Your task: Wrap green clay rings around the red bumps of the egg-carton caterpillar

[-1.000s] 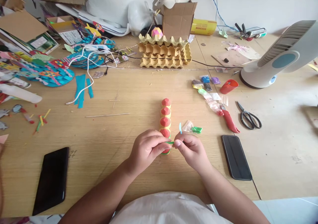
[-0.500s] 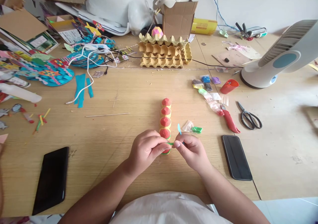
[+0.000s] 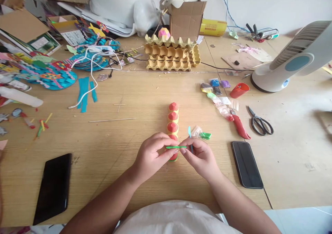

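A thin strip of green modelling clay (image 3: 176, 147) stretches between my two hands. My left hand (image 3: 155, 151) pinches its left part between thumb and fingertips. My right hand (image 3: 199, 154) pinches the right end and also keeps a small light-blue plastic clay knife (image 3: 189, 132) between its fingers, blade pointing up. Under the fingertips lies a row of egg-carton cups (image 3: 173, 121), yellow with red domed tops. Green edging shows round the nearest cup, which my hands partly cover. Just beyond my right hand rests a clear wrapper with a green clay lump (image 3: 205, 136).
To the right are a phone (image 3: 247, 165), scissors (image 3: 260, 123), a red-handled knife (image 3: 240, 125), clay packets (image 3: 214, 85) and a red cup (image 3: 239, 90). A white fan (image 3: 282, 68) stands behind them. Egg cartons (image 3: 169, 56) sit at the back; a black tablet (image 3: 53, 189) lies left.
The green clay strip now shows longer and level across both hands, my fingers having shifted along it. The blue clay knife has turned more upright in my right hand.
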`<state>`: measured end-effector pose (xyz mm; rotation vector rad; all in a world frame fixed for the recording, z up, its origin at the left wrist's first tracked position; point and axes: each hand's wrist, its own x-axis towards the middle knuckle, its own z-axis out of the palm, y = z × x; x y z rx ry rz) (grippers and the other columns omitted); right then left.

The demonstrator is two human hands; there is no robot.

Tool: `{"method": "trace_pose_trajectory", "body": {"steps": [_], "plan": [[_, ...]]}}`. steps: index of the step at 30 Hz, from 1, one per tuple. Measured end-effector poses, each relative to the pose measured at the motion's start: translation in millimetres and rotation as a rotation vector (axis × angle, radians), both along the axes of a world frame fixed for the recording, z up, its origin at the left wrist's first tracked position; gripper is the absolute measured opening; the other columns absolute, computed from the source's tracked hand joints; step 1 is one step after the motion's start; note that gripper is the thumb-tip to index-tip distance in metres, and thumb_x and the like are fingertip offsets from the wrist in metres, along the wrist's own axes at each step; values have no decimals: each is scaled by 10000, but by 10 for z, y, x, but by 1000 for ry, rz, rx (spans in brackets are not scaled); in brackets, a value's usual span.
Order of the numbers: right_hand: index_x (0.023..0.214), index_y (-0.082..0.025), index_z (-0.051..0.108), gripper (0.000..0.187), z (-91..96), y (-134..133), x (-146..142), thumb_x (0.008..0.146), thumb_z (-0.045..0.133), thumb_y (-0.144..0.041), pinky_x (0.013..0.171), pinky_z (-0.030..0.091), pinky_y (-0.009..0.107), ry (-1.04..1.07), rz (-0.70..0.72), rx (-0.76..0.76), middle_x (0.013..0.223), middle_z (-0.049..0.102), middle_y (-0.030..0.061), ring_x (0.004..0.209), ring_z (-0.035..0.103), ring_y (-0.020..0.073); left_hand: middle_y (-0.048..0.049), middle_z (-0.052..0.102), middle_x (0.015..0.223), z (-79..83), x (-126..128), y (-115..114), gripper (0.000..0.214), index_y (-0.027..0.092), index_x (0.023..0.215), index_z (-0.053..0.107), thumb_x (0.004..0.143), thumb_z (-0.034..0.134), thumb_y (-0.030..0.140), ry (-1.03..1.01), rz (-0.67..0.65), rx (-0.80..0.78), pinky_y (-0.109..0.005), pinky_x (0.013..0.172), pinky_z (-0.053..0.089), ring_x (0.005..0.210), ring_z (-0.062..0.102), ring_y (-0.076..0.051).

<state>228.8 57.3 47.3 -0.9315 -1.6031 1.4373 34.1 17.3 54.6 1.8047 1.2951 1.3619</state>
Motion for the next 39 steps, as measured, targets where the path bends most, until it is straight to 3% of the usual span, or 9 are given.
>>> {"method": "trace_pose_trajectory", "body": {"steps": [5,16,24,32,39], "plan": [[906,-227,754,165,28,16,9,934,737,-389,582,446,282,51,-37,-24,713,613,3,623,518,142,-61,754,1006,-46,-22,2,195,239,1072,787,882,786,196,-98,2,-120,-264,760,619,916,737,-183],[951,-224,766,210,58,-7,5,942,726,-430,631,467,302,71,27,-34,797,705,43,697,571,170,-29,738,905,35,-16,-10,186,206,1022,769,887,752,79,106,37,160,-227,745,581,803,706,-126],[937,-228,770,74,22,-5,-11,934,738,-295,598,427,283,76,-9,35,751,677,17,640,522,142,-33,736,998,-7,-19,-11,292,241,1102,754,881,736,50,4,-21,70,-251,798,591,909,715,-152],[922,-229,747,12,1,-14,-24,913,744,-236,566,428,259,106,-35,10,722,653,-6,602,505,122,-19,737,978,-40,-21,-14,263,251,1047,757,877,746,52,-81,-43,-2,-248,798,587,905,710,-143],[788,-204,712,205,33,21,-9,960,703,-315,590,414,273,63,-6,34,683,631,0,617,516,134,-14,732,883,-14,-34,0,169,215,962,747,847,801,103,-35,-36,83,-244,733,570,809,700,-139]]}}
